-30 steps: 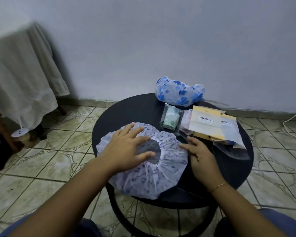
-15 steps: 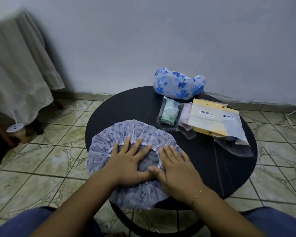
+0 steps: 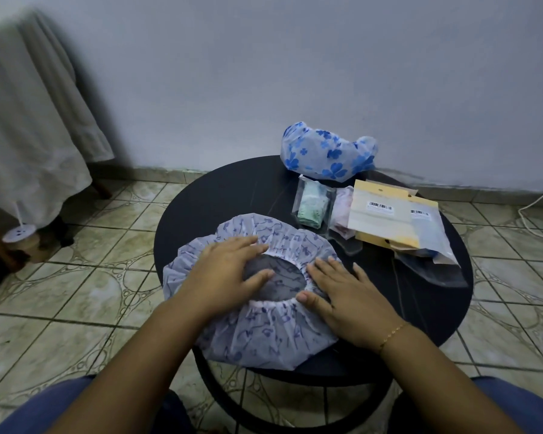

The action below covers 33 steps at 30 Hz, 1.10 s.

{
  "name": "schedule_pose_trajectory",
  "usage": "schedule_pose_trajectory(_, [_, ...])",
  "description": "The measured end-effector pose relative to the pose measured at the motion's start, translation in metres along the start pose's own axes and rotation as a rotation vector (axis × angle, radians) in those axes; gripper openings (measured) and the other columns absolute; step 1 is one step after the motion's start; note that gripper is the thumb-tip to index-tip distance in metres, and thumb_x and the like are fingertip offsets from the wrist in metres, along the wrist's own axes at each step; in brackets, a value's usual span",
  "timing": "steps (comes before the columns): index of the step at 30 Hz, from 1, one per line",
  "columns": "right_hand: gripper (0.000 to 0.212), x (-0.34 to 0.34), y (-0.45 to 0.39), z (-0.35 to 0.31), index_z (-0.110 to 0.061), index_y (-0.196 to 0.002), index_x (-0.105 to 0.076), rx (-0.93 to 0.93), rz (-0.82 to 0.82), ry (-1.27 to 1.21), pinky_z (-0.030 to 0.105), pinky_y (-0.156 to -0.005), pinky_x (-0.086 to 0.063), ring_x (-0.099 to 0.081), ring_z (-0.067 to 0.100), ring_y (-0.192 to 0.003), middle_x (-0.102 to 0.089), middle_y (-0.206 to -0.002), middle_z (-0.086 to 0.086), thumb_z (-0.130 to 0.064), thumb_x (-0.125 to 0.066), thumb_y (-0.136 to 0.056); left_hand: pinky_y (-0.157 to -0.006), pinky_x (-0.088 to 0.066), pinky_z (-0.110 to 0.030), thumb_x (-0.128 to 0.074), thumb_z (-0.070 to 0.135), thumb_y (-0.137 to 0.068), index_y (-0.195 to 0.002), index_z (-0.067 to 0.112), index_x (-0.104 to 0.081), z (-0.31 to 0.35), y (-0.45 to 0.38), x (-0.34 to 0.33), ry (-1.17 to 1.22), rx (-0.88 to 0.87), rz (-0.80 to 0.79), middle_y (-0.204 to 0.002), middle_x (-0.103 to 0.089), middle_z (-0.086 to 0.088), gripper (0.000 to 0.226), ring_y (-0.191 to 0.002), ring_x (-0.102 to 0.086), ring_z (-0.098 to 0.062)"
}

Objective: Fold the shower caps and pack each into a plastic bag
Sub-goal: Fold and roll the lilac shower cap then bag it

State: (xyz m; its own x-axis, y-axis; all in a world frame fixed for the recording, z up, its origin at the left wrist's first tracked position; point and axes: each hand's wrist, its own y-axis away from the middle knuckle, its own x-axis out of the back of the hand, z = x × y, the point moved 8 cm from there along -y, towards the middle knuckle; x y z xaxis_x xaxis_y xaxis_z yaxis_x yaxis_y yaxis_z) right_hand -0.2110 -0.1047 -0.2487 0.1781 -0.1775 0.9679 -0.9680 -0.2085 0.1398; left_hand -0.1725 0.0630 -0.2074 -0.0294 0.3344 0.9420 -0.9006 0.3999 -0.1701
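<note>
A white shower cap with a purple print [image 3: 264,333] lies spread flat, opening up, on the near left of the round black table [image 3: 220,195]. My left hand [image 3: 229,274] presses flat on its left side, fingers straight across the elastic rim. My right hand [image 3: 342,292] presses flat on its right edge. A second cap, white with blue flowers [image 3: 326,151], sits bunched at the table's far edge. A clear bag holding a folded green cap [image 3: 311,205] lies beside a bag with a pinkish cap [image 3: 342,211].
A stack of plastic bags with yellow headers and barcode labels [image 3: 395,220] lies on the right of the table. A cloth-covered piece of furniture [image 3: 29,126] stands at left on the tiled floor. A white cable [image 3: 539,208] runs along the floor at right.
My right hand came from the table onto the cap, then both hands slid apart from the cap's opening to its left and right sides. The view tilted down slightly.
</note>
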Motion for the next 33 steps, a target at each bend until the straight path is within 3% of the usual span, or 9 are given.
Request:
schedule_pose_trajectory(5, [0.12, 0.016, 0.004, -0.004, -0.03, -0.148, -0.02, 0.004, 0.125, -0.025, 0.032, -0.114, 0.007, -0.001, 0.006, -0.144, -0.012, -0.157, -0.009, -0.085, 0.026, -0.052, -0.103, -0.022, -0.03, -0.035, 0.047, -0.097, -0.135, 0.038, -0.047, -0.008, 0.005, 0.028, -0.157, 0.04, 0.105, -0.144, -0.042, 0.018, 0.041, -0.134, -0.032, -0.002])
schedule_pose_trajectory(9, [0.113, 0.031, 0.004, -0.023, -0.023, -0.146, -0.031, 0.006, 0.284, -0.098, 0.029, -0.115, -0.005, -0.016, 0.014, -0.143, -0.021, -0.156, 0.0, -0.082, 0.02, -0.064, -0.115, -0.01, -0.034, -0.023, 0.05, -0.099, -0.149, 0.032, -0.019, -0.021, 0.011, 0.003, -0.196, 0.094, -0.197, -0.158, -0.012, 0.01, 0.054, -0.145, -0.008, -0.009])
schedule_pose_trajectory(12, [0.097, 0.013, 0.001, -0.038, -0.02, -0.151, -0.006, -0.048, 0.158, -0.095, 0.029, -0.115, 0.003, 0.002, 0.015, -0.145, 0.0, -0.159, 0.001, -0.078, 0.005, -0.073, -0.116, 0.002, -0.033, -0.015, 0.058, -0.096, -0.15, 0.028, 0.004, -0.032, 0.017, -0.022, -0.208, 0.15, -0.342, -0.158, 0.007, 0.007, 0.065, -0.145, 0.008, -0.011])
schedule_pose_trajectory(16, [0.095, -0.013, -0.007, -0.044, -0.016, -0.149, 0.011, -0.093, -0.028, -0.06, 0.032, -0.115, 0.009, 0.015, 0.016, -0.144, 0.015, -0.157, 0.003, -0.076, -0.009, -0.077, -0.116, 0.005, -0.032, -0.014, 0.061, -0.094, -0.149, 0.026, 0.011, -0.05, 0.021, -0.034, -0.202, 0.19, -0.374, -0.157, 0.016, 0.006, 0.07, -0.144, 0.014, -0.01])
schedule_pose_trajectory(23, [0.093, -0.016, -0.047, -0.051, -0.018, -0.15, 0.007, 0.003, -0.04, -0.069, 0.034, -0.117, 0.007, 0.013, 0.014, -0.144, 0.011, -0.158, 0.001, -0.075, -0.011, -0.08, -0.117, 0.003, -0.034, -0.016, 0.064, -0.092, -0.151, 0.025, 0.007, -0.076, 0.008, -0.031, -0.162, 0.262, -0.314, -0.158, 0.011, 0.006, 0.074, -0.145, 0.011, -0.011])
schedule_pose_trajectory(28, [0.074, -0.003, -0.076, -0.061, -0.015, -0.15, -0.017, 0.116, 0.046, -0.197, 0.034, -0.118, -0.006, -0.008, 0.015, -0.145, -0.014, -0.158, 0.003, -0.061, -0.027, -0.092, -0.117, -0.001, -0.037, -0.017, 0.067, -0.091, -0.151, 0.022, 0.006, -0.098, 0.004, -0.025, -0.195, 0.385, -0.316, -0.159, 0.01, 0.004, 0.078, -0.146, 0.008, -0.016])
schedule_pose_trajectory(30, [0.062, 0.005, -0.083, -0.068, -0.011, -0.138, -0.042, 0.176, 0.116, -0.328, 0.034, -0.112, -0.024, -0.031, 0.02, -0.136, -0.042, -0.144, 0.006, -0.054, -0.033, -0.095, -0.118, -0.002, -0.038, -0.018, 0.066, -0.091, -0.151, 0.021, 0.005, -0.104, 0.005, -0.024, -0.191, 0.415, -0.329, -0.159, 0.01, 0.002, 0.079, -0.146, 0.008, -0.018])
schedule_pose_trajectory(32, [0.04, 0.022, -0.085, -0.067, -0.015, -0.098, -0.064, 0.197, 0.317, -0.444, 0.035, -0.09, -0.04, -0.052, 0.02, -0.104, -0.061, -0.103, 0.003, -0.045, -0.036, -0.097, -0.117, 0.0, -0.039, -0.018, 0.065, -0.092, -0.151, 0.02, 0.006, -0.103, 0.004, -0.024, -0.176, 0.414, -0.337, -0.159, 0.011, 0.001, 0.078, -0.146, 0.01, -0.019])
schedule_pose_trajectory(33, [0.033, 0.034, -0.085, -0.062, -0.021, -0.081, -0.061, 0.174, 0.448, -0.451, 0.035, -0.082, -0.041, -0.052, 0.02, -0.092, -0.058, -0.088, -0.001, -0.038, -0.037, -0.096, -0.117, 0.001, -0.039, -0.018, 0.065, -0.092, -0.151, 0.02, 0.007, -0.102, 0.004, -0.024, -0.17, 0.409, -0.338, -0.158, 0.012, 0.001, 0.078, -0.145, 0.011, -0.019])
